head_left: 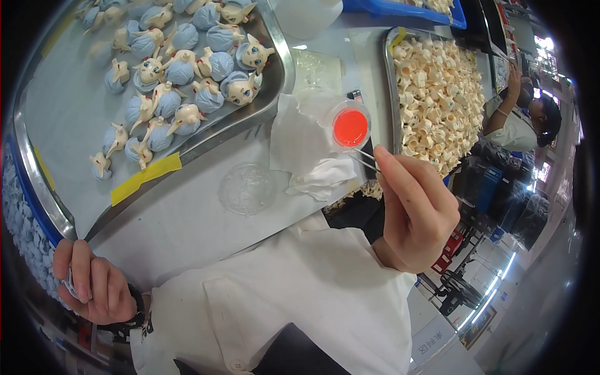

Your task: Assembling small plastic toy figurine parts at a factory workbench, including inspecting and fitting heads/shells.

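My right hand is closed on thin metal tweezers, their tips at the near rim of a small clear cup holding bright red-orange liquid. At the lower left my left hand pinches a small grey-blue piece, mostly hidden by the fingers; its kind I cannot make out. That hand is beside the near corner of a metal tray, which bears several figure heads with pointed ears and pale blue hair. Crumpled white tissue and a paper sheet lie by the cup.
A clear round dish rests on the white table. To the right is a tray heaped with cream-coloured parts. A bin of blue-grey parts borders the left. A blue crate and white container stand behind. Another person is at the right.
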The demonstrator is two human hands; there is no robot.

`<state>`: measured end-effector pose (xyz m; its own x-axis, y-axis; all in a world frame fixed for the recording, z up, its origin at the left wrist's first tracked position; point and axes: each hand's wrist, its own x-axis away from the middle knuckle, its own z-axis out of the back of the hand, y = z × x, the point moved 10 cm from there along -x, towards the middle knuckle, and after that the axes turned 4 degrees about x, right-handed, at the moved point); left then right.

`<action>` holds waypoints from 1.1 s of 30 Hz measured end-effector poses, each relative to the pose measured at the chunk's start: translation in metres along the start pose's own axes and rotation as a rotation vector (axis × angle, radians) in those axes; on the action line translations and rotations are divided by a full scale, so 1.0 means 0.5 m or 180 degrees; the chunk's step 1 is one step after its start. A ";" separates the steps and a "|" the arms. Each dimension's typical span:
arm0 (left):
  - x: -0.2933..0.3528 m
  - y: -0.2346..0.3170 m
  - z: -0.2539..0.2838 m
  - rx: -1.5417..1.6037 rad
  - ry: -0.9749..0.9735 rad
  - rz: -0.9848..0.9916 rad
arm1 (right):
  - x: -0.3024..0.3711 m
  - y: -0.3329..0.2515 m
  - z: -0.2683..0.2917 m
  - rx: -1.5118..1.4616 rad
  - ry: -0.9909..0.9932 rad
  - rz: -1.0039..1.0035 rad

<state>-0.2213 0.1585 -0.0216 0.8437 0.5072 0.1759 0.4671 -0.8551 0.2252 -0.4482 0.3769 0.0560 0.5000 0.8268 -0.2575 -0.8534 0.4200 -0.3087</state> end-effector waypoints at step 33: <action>-0.002 -0.005 0.013 0.0042 0.0027 0.0062 | -0.011 0.004 -0.002 0.0049 -0.0104 -0.0163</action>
<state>-0.2214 0.1594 -0.0284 0.8505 0.4912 0.1883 0.4540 -0.8662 0.2089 -0.4527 0.3731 0.0558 0.5383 0.8157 -0.2117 -0.8291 0.4675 -0.3066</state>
